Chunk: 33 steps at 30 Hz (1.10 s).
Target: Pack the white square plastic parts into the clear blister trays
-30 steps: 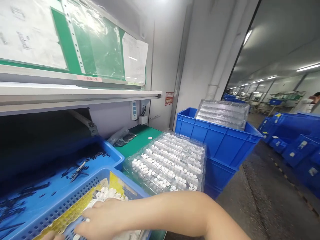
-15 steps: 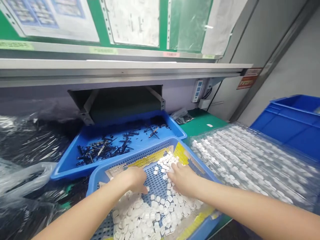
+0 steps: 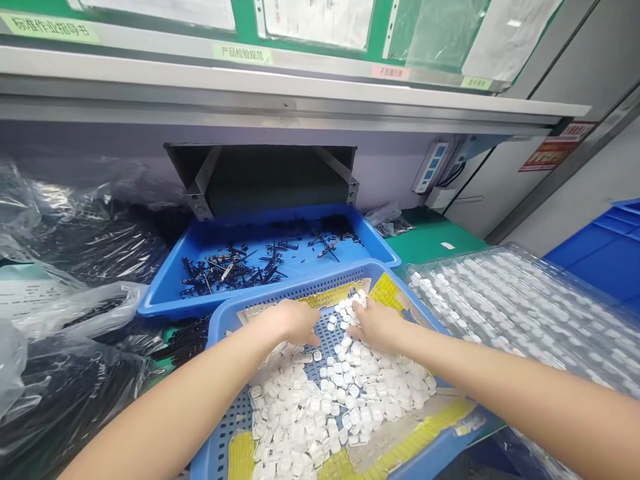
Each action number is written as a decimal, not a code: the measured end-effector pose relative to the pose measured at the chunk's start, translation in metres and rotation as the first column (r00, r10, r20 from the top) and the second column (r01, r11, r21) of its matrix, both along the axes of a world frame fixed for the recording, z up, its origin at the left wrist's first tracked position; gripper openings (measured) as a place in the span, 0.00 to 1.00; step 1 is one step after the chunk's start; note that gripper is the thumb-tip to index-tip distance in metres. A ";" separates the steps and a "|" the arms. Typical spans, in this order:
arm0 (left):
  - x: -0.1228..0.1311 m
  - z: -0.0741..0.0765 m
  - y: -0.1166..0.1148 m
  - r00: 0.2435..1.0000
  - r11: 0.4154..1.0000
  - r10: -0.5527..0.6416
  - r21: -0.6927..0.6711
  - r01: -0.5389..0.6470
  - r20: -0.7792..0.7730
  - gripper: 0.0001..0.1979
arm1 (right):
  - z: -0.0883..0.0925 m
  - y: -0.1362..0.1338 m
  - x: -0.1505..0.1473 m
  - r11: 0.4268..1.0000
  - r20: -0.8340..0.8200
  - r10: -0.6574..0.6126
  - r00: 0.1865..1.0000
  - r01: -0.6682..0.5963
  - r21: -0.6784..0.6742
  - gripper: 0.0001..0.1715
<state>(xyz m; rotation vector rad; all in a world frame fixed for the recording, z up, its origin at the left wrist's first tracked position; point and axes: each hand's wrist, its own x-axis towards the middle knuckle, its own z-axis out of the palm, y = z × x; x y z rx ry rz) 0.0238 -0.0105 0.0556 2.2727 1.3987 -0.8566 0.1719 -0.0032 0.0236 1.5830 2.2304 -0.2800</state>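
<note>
A blue perforated basket (image 3: 235, 320) in front of me holds a heap of small white square parts (image 3: 320, 407) on yellow-edged sheets. My left hand (image 3: 293, 322) rests palm down on the pile's far left, fingers curled onto the parts. My right hand (image 3: 376, 325) lies at the pile's far end, fingers bent among the white pieces. Whether either hand has pinched a part is hidden beneath the fingers.
Behind the basket a blue tray (image 3: 165, 303) holds several black parts below a dark chute opening (image 3: 273, 177). Clear blister trays (image 3: 530, 313) filled with white parts lie to the right. Black plastic bags (image 3: 75, 280) crowd the left. A blue crate (image 3: 605, 253) stands far right.
The camera swung left and down from the aisle to the basket. Both hands have moved slightly further up the pile of white parts.
</note>
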 end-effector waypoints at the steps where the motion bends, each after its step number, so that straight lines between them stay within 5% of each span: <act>1: 0.000 0.001 0.000 1.000 1.000 0.005 -0.003 -0.005 -0.001 0.21 | -0.002 -0.003 -0.005 1.000 0.006 -0.015 1.000 0.014 0.007 0.35; 5: 0.000 0.008 -0.002 1.000 1.000 0.020 -0.006 -0.020 -0.007 0.19 | 0.002 -0.027 -0.023 0.998 -0.078 0.022 0.997 -0.027 -0.058 0.30; 11: -0.003 0.008 -0.001 1.000 1.000 0.022 -0.004 -0.022 0.009 0.17 | 0.008 -0.053 -0.015 0.903 -0.379 0.256 0.889 -0.360 -0.234 0.31; 16: -0.006 0.003 -0.001 0.999 0.998 0.041 -0.043 -0.042 -0.014 0.19 | 0.013 -0.032 0.029 0.966 -0.143 0.098 0.985 -0.129 -0.224 0.39; 20: -0.006 -0.001 0.000 0.998 0.995 0.053 -0.079 -0.056 -0.039 0.19 | 0.021 -0.030 0.041 0.924 0.059 0.004 0.998 0.019 -0.381 0.53; 27: -0.008 -0.002 0.004 0.998 0.994 0.058 -0.094 -0.059 -0.009 0.20 | 0.022 -0.047 0.011 0.832 -0.175 -0.156 0.972 0.034 -0.553 0.59; 33: -0.010 -0.005 0.010 0.999 0.996 0.043 -0.083 -0.042 0.010 0.21 | 0.002 -0.046 -0.008 0.863 -0.372 -0.118 0.921 -0.090 -0.497 0.55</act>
